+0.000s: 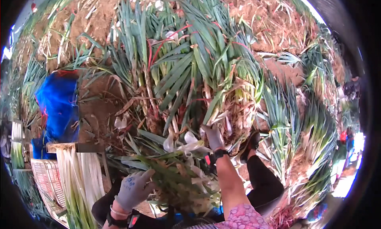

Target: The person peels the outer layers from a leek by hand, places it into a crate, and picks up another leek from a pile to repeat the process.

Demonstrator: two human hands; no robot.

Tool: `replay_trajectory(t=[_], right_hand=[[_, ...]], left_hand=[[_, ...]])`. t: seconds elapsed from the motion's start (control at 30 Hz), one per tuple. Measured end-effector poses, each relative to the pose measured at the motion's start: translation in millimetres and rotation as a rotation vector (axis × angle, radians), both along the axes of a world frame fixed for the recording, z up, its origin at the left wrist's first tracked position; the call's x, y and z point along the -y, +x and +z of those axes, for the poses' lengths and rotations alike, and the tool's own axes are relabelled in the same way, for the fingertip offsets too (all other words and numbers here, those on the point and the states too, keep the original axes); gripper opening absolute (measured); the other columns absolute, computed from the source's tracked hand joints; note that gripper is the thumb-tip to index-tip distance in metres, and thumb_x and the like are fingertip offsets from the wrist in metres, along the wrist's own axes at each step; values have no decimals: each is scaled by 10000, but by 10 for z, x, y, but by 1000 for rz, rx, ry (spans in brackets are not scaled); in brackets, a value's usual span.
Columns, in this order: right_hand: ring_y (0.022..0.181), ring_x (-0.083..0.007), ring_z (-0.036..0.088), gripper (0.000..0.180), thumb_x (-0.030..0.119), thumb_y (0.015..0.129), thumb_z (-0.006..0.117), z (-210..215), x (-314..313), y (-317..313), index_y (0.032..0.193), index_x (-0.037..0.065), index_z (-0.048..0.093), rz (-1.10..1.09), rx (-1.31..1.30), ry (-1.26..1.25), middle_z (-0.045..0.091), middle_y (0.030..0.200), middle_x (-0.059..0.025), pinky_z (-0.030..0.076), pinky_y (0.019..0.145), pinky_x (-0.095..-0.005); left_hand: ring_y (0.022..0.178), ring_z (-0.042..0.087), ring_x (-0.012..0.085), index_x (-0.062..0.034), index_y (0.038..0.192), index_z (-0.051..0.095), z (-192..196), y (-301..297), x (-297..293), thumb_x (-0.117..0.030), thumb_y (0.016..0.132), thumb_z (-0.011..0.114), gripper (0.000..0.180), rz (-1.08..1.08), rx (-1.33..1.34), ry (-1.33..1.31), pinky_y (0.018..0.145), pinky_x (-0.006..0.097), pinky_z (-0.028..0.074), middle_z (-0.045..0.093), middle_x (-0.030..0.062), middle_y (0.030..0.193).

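The person is sitting on the ground before a big heap of long green leeks with pale stalks and dry brown outer skins; the right hand in a grey work glove is reaching forward into the foot of this heap, and the fingers are going between the stalks, so I cannot tell if they are closing on one or only touching. The left hand in a grey glove is lying lower, with the fingers loosely bent and half spread, pressing on a pile of cut green leaves and peeled skins in the lap; it is pinching nothing that I can see.

To my judgement, the step in hand is picking the next leek from the heap for cleaning; the next move is asking for a firm grip around one single stalk near the root, then pulling it free from the neighbours without breaking it.

At the left, a bundle of cleaned white leek stalks is lying in a pale plastic lattice crate; behind it a bright blue plastic sheet is standing crumpled on the brown soil. No label or sign is showing.
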State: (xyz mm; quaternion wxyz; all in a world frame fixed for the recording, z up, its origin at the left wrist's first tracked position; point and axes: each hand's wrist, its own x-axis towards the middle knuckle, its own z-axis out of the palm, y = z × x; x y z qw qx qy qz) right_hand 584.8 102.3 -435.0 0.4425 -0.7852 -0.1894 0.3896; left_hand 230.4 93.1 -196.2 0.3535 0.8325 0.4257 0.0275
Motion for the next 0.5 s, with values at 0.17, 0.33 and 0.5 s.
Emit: replay_trajectory(t=[0.17,0.33,0.5], right_hand=[[707,-273,621,425,352,760,726,955,174,-810,920,-18,590,302,253,-149,660,805,-144,483,655,-391],[833,-420,630,494,365,807,655,320,1496,-1233,1120,4,530,715,481,-63,643,904,-241,494,696,-488],[1055,-400,591,643,386,827,632,1289,1457,-1611,1332,96,360,869,215,-221,627,1107,-211,459,909,-478]], left_hand=[[799,622,337,-86,1112,570,39,-261,78,-269,852,578,318,54,-39,75,697,442,482,639,136,832],[831,620,354,-96,1059,613,-114,-30,85,-253,853,563,264,-20,79,44,714,442,483,646,163,847],[919,637,326,-56,1086,627,-279,-253,56,-296,815,621,362,89,30,53,770,406,495,663,179,954]])
